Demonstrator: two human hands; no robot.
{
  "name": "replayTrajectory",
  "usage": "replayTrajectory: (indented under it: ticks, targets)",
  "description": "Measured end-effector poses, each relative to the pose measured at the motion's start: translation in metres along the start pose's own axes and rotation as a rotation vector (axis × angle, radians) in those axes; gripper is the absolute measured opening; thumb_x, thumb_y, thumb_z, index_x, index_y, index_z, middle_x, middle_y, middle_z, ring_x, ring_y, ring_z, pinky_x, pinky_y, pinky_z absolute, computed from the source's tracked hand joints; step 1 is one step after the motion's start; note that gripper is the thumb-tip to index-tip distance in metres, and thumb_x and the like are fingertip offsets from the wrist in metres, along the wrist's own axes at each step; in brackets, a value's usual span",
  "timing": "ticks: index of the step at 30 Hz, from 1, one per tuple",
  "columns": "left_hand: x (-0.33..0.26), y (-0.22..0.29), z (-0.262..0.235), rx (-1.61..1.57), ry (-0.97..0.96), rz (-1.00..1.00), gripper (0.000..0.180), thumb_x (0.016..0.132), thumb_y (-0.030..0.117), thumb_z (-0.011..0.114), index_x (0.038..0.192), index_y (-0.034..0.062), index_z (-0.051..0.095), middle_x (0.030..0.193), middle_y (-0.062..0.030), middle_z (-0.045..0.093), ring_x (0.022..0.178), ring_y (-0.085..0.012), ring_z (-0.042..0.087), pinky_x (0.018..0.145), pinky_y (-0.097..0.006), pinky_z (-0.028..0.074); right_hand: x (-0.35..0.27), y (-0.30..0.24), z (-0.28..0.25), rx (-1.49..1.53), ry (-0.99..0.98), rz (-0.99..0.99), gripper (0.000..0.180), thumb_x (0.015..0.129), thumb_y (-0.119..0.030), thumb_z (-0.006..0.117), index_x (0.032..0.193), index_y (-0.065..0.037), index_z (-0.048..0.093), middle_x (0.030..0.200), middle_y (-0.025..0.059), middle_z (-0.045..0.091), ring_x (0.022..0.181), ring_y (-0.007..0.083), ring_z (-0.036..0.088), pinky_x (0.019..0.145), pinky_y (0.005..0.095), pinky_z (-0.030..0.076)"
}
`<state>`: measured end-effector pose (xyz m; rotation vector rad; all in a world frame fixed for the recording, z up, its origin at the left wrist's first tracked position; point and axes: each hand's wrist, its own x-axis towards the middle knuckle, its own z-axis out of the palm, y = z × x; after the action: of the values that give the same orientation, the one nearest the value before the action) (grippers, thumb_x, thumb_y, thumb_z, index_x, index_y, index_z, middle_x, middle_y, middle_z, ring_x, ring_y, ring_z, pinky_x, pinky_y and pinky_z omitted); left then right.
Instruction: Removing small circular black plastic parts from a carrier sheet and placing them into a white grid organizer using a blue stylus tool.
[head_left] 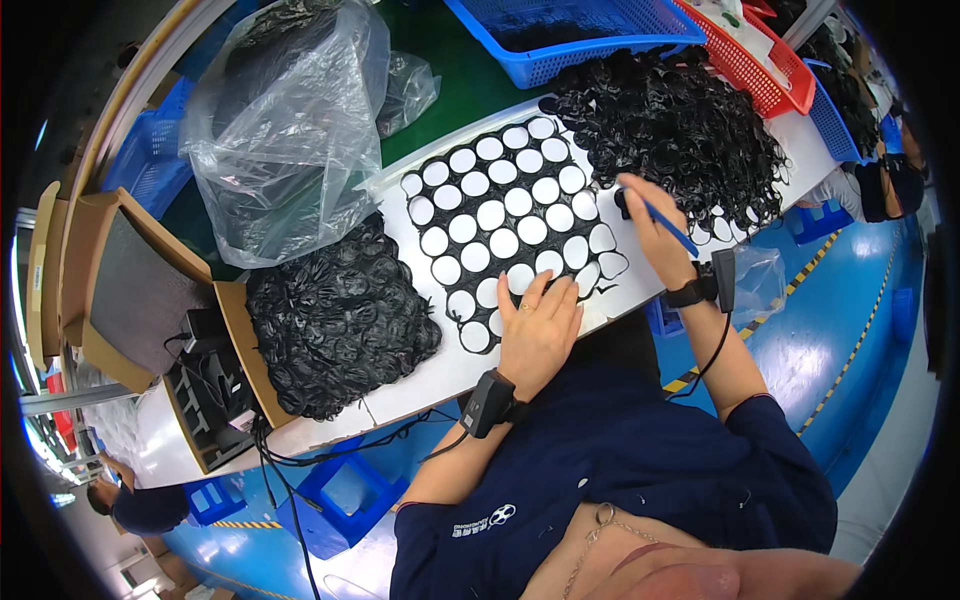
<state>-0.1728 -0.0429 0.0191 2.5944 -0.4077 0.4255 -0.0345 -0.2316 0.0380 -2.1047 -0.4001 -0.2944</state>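
Observation:
In front of me lies a flat black sheet (508, 222) with rows of round white circles; I cannot tell whether they are holes or discs. My left hand (540, 328) rests on its near edge, fingers stretched out and apart. At the right edge of the sheet my right hand (655, 235) is closed around a slim blue pen-shaped tool (668, 229). Its fingertips are beside a small black piece, partly hidden. A heap of black ring-patterned sheets (335, 318) lies to the left. To the right is a larger, tangled black pile (670, 130).
A clear plastic bag (290, 130) lies at the far left, beyond an open cardboard box (140, 290) with dark devices and cables. Blue (530, 66) and red (800, 90) baskets stand along the far side. Black wrist units with cables sit on both forearms. Other people are at the edges.

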Motion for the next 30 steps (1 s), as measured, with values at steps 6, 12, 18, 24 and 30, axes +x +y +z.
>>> replayTrajectory:
  ticks: [6,12,18,24,30]
  targets:
    - [0.026,-0.019,0.002,0.140,0.003,-0.087,0.046,0.089,0.027,0.066,0.129,0.0064,0.058,0.136,-0.0048,0.056,0.132,-0.0270,0.045,0.105,-0.066,0.026,-0.022,-0.008,0.038,0.130,-0.253,-0.163,0.023,0.096,-0.017,0.058,0.111,-0.005,0.069,0.111,0.0126,0.069,0.107,0.0290,0.062,0.098,0.0401,0.044]
    - [0.024,-0.022,0.006,0.150,-0.030,-0.095,0.048,0.092,0.032,0.062,0.132,0.0068,0.057,0.138,-0.0036,0.054,0.135,-0.0265,0.042,0.107,-0.066,0.023,-0.020,-0.005,0.042,0.062,-0.272,-0.195,0.023,0.096,-0.019,0.059,0.112,-0.006,0.069,0.113,0.0102,0.070,0.112,0.0263,0.061,0.104,0.0419,0.040]
    - [0.024,-0.023,0.006,0.146,-0.015,-0.102,0.046,0.091,0.031,0.063,0.130,0.0068,0.059,0.136,-0.0026,0.056,0.133,-0.0260,0.044,0.108,-0.068,0.022,-0.015,-0.017,0.046,-0.370,-0.203,-0.554,0.023,0.090,-0.013,0.064,0.111,-0.004,0.066,0.112,0.0115,0.068,0.115,0.0269,0.061,0.104,0.0441,0.040]
    - [0.028,-0.022,0.000,0.167,-0.018,-0.087,0.044,0.091,0.029,0.063,0.128,0.0062,0.060,0.135,-0.0027,0.057,0.132,-0.0264,0.046,0.107,-0.067,0.024,0.049,0.018,0.028,-0.292,0.213,-0.344,0.018,0.092,-0.011,0.062,0.106,0.000,0.068,0.103,0.0151,0.070,0.101,0.0316,0.065,0.091,0.0416,0.048]
    - [0.055,-0.040,-0.002,0.173,0.025,-0.147,0.046,0.091,0.028,0.062,0.132,0.0075,0.056,0.137,-0.0050,0.054,0.133,-0.0289,0.043,0.104,-0.068,0.027,0.017,0.000,0.064,0.129,-0.174,-0.248,0.019,0.094,-0.016,0.059,0.103,-0.004,0.071,0.106,0.0127,0.071,0.101,0.0298,0.064,0.091,0.0389,0.047]
